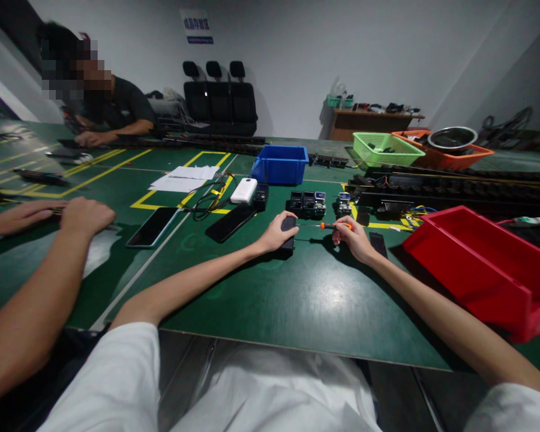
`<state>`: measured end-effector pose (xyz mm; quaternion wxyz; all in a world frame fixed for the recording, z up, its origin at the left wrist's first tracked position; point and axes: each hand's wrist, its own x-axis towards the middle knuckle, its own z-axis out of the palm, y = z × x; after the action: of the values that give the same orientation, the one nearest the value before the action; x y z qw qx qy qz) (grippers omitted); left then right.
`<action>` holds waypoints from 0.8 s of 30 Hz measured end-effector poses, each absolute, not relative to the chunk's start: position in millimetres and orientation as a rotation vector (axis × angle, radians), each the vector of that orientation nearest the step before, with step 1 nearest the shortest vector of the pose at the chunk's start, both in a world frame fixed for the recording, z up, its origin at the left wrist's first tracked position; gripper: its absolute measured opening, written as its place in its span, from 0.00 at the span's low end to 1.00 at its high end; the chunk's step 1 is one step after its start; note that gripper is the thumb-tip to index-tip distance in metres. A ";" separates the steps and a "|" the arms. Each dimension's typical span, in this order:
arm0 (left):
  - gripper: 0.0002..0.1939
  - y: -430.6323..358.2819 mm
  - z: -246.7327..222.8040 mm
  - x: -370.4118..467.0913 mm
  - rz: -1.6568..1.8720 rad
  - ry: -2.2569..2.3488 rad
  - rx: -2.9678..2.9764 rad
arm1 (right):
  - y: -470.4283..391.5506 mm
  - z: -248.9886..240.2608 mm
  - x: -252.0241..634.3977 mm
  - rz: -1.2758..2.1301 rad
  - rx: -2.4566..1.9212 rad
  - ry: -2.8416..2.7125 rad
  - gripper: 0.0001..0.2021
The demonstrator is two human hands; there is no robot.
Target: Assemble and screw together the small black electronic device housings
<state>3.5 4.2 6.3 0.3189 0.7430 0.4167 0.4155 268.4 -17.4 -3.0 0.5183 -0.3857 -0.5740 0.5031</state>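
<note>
My left hand (275,233) is closed around a small black box-shaped part (288,241), held on the green table top. From the right, my right hand (353,238) grips a screwdriver (335,226) with an orange and black handle. Its thin shaft lies level and points at the right side of the black part; whether the tip touches a screw is too small to tell. Just behind my hands stand several small black modules (306,204) with metal and blue pieces, and a similar single module (343,204). A flat black piece (378,245) lies beside my right wrist.
A red bin (472,270) stands at right, a blue bin (281,165) behind. Two phones (153,227), a white power bank (243,191), cables and papers (184,178) lie left. A co-worker's hands (78,214) are close on my left; another person (117,108) sits across.
</note>
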 end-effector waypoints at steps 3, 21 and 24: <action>0.15 4.1 6.3 3.7 1.090 1.093 1.955 | -17.1 -3.7 268.9 1.198 -0.934 -1.378 0.14; 0.15 4.1 7.4 4.2 1.072 1.097 1.971 | -15.3 -6.6 270.1 1.208 -0.912 -1.359 0.15; 0.15 4.0 7.9 4.2 1.075 1.096 1.972 | -14.8 -7.8 271.1 1.207 -0.903 -1.369 0.13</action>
<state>4.2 4.0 7.9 0.3157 0.7487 0.4163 0.4081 271.1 -14.8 -7.8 0.5250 -0.3773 -0.5724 0.5044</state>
